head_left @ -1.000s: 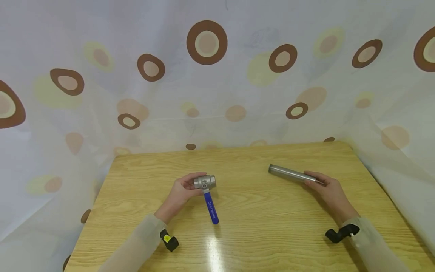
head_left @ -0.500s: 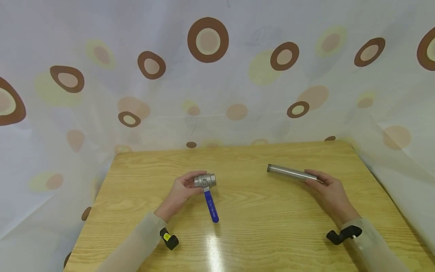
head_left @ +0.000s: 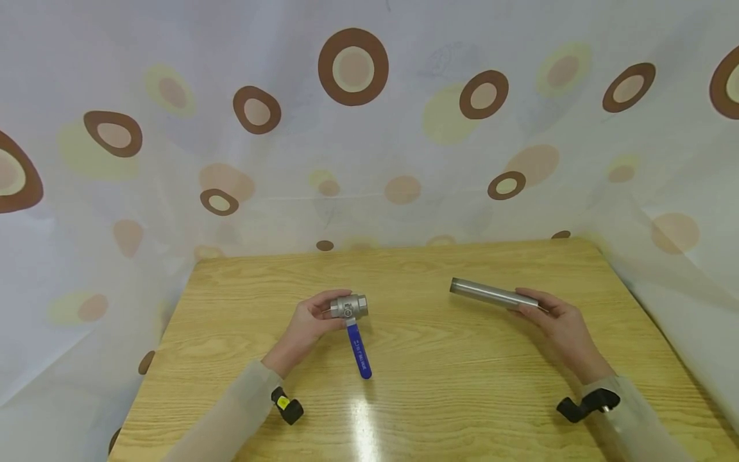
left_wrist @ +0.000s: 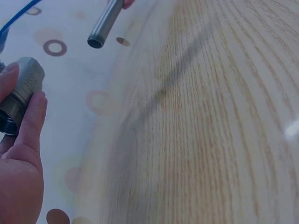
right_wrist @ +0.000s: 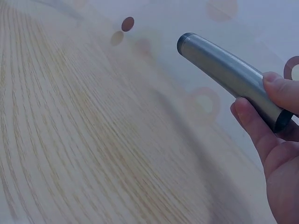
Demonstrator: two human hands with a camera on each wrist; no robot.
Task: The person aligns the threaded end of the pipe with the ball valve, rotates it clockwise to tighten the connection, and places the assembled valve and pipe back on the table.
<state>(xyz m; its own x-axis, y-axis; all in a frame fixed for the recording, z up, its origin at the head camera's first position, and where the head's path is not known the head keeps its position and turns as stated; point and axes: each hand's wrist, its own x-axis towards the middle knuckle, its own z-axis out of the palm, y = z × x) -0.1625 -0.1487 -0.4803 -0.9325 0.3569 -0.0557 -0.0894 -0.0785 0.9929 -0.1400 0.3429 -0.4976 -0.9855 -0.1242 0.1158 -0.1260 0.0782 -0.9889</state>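
Observation:
A steel ball valve (head_left: pixel 349 307) with a blue lever handle (head_left: pixel 359 351) is held above the table by my left hand (head_left: pixel 308 327), fingers and thumb around its left end. The handle points toward me, and the valve's right end faces the pipe. My right hand (head_left: pixel 560 324) grips the near end of a steel pipe (right_wrist: pixel 229 70), which slants up and left with its free end threaded. A gap separates pipe and valve. In the left wrist view, the valve body (left_wrist: pixel 28 84) sits between thumb and fingers, and the pipe's free end (left_wrist: pixel 98 39) shows beyond it.
Both hands are over a wood-grain table (head_left: pixel 427 385) that reflects a bright light near its front. White sheeting with brown and yellow circles (head_left: pixel 398 147) stands behind and at both sides. Black wrist cameras (head_left: pixel 287 406) are strapped to the sleeves.
The pipe has shifted slightly left, toward the valve, and my right wrist has turned a little. My left hand and the valve stay nearly still.

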